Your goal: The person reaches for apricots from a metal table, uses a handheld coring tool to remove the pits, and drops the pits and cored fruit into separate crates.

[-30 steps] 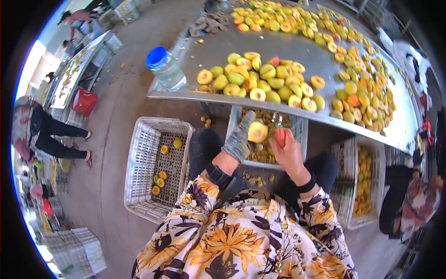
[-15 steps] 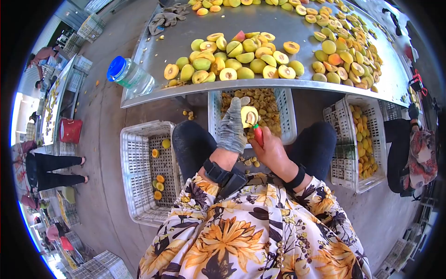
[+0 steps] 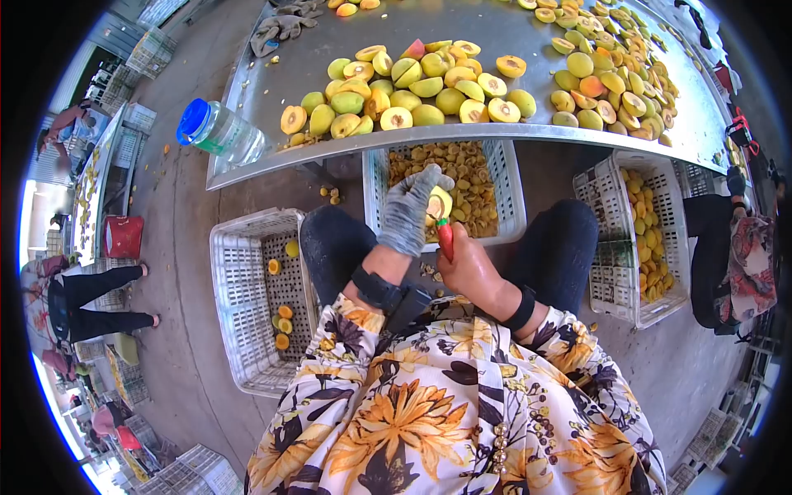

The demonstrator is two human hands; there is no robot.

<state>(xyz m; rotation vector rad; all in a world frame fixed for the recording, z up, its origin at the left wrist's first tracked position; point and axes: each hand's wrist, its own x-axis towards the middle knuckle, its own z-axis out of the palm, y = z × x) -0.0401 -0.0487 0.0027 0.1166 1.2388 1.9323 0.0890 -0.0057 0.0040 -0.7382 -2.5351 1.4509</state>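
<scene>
Yellow fruit half [image 3: 444,199], seemingly unfinished.
Left hand [image 3: 407,217], gloved, pinches it over a crate [image 3: 511,188]; right hand [image 3: 473,266] clenches a red-handled tool [image 3: 445,238] at its edge; unpitted halves [image 3: 396,118] lie on the desk [image 3: 356,31].

"What's the table [image 3: 346,136] made of?"
"Smooth grey metal, shiny along its edge."
"And the bottle [image 3: 235,136]?"
"Clear, glossy plastic, with a blue plastic cap [image 3: 195,117]."
"The glove [image 3: 404,216]?"
"Matt grey knitted cloth. The shirt [image 3: 396,421] looks like smooth printed cloth."
</scene>
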